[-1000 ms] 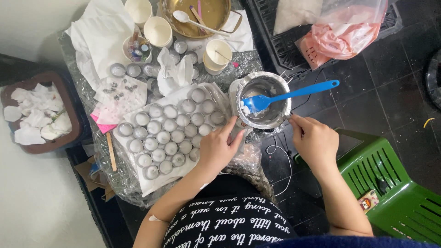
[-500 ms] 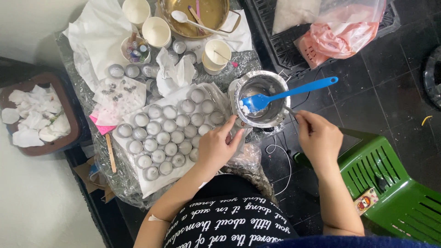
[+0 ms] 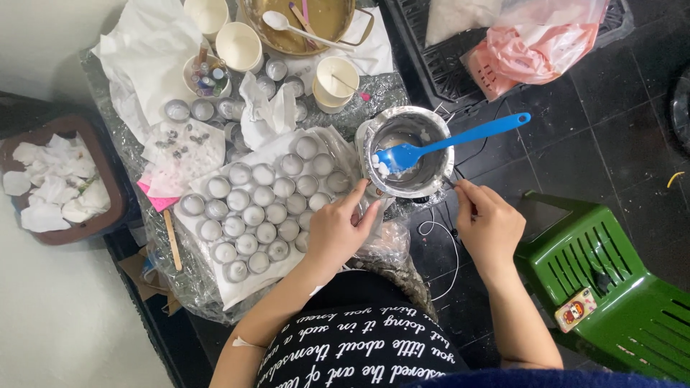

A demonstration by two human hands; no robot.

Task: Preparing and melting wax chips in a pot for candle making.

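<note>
A small steel pot (image 3: 413, 147) stands at the table's near right edge, with a blue spatula (image 3: 460, 139) resting in it, handle pointing right. My left hand (image 3: 336, 231) lies with fingers apart by the pot's near left side, fingertips touching the white paper (image 3: 237, 287) next to the nearest filled tealight cups (image 3: 262, 212). My right hand (image 3: 490, 224) is just below the pot's right side, thumb and forefinger pinched at a thin dark piece by the rim. Whether it grips that piece is unclear.
Paper cups (image 3: 336, 82), a brass pan with a spoon (image 3: 316, 29) and crumpled tissue (image 3: 266, 115) crowd the far side. A brown tray of white scraps (image 3: 97, 226) sits left. A green plastic chair (image 3: 611, 302) stands right, pink bags (image 3: 535, 50) lie beyond, and a cable (image 3: 435, 233) hangs below the pot.
My left hand has edged a little nearer the pot. My right hand's fingers have closed in by the pot's rim. The spatula and pot stay put.
</note>
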